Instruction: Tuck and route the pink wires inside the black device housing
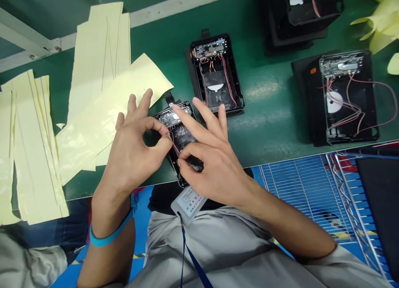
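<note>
A small black open device case (179, 134) with a circuit board and thin red wires lies at the near edge of the green table (268, 113). My left hand (134, 146) pinches the red wires with thumb and forefinger, its other fingers spread upward. My right hand (212, 163) lies over the case, forefinger stretched onto the board, thumb and lower fingers pinched on the wires and a dark part that I cannot make out.
Pale yellow backing sheets (102, 84) are strewn over the left of the table. Two more open cases with wiring lie behind (216, 74) and at the right (346, 97); a black tray (299, 13) stands at the back. A blue wire rack (311, 188) is below right.
</note>
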`<state>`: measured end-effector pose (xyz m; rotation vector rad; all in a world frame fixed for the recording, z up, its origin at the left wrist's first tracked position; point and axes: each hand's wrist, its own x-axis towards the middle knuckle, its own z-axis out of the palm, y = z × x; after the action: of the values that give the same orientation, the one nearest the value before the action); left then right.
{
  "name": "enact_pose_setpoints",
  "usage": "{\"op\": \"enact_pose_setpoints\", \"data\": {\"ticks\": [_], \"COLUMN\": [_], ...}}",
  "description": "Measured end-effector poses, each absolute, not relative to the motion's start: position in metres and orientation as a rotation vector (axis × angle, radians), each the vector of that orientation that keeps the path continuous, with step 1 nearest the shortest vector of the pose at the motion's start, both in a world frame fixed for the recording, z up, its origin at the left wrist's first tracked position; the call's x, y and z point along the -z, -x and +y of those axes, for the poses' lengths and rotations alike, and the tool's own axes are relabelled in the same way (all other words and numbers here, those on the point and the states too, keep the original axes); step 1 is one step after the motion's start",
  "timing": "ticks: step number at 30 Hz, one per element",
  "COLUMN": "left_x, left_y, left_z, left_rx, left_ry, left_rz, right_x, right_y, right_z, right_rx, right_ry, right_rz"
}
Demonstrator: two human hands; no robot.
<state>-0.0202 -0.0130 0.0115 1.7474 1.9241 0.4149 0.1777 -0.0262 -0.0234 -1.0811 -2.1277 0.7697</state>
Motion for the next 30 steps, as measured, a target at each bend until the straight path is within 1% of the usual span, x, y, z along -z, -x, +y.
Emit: {"op": "enact_pose_setpoints", "data": {"ticks": [8, 16, 23, 30], "left_x": [-0.016, -0.014, -0.02, -0.012], "left_y": [0.025, 0.034, 0.032, 0.031], "left_z": [-0.017, -0.017, -0.028, -0.039], "left_rx": [-0.405, -0.381, -0.471, -0.551], "left_ry": [-1.766, -1.852, -1.789, -1.778], "left_rz": [1.915, 1.799, 1.828, 1.644], "right_x": [0.023, 0.025, 0.028, 0.035], "right_y": [-0.18, -0.181, -0.18, -0.175], "right_z": [-0.027, -0.029, -0.031, -0.023], "right_rx": [-0.804, -0.813, -0.819, -0.71], "right_ry": [1.073, 1.09, 1.102, 1.049], "right_rz": [-2.123, -2.085, -2.013, -2.025]}}
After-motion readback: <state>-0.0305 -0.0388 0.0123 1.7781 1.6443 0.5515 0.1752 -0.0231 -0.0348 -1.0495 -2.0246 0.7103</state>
